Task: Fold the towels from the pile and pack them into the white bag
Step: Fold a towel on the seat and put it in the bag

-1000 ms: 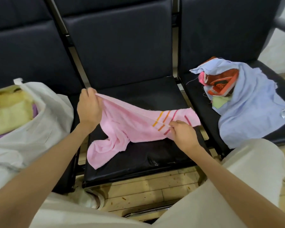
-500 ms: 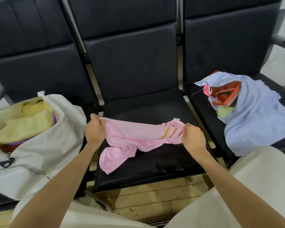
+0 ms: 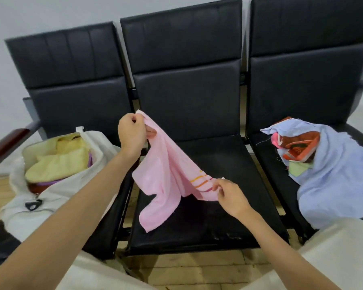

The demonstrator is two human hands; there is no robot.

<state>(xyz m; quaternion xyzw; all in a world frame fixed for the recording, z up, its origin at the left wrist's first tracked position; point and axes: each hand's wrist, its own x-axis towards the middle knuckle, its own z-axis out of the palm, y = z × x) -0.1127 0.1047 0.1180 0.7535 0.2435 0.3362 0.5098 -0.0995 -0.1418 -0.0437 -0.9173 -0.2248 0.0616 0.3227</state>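
Pink towel held up by two corners over the middle seat.

Our left hand (image 3: pixel 131 135) pinches one corner high and our right hand (image 3: pixel 228 192) pinches the striped corner low, fingers closed on cloth, so the pink towel (image 3: pixel 166 174) hangs open for folding; its long axis slants from upper left to lower right, between the white bag (image 3: pixel 50 197) and the pile (image 3: pixel 323 164).

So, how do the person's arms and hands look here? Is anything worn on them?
Both forearms are bare from the bottom edge of the picture up to the wrists; no sleeve shows. The left hand and the right hand wear no glove, and no watch, ring or bracelet is visible on them. Below the arms, light cream clothing covers the person's legs.
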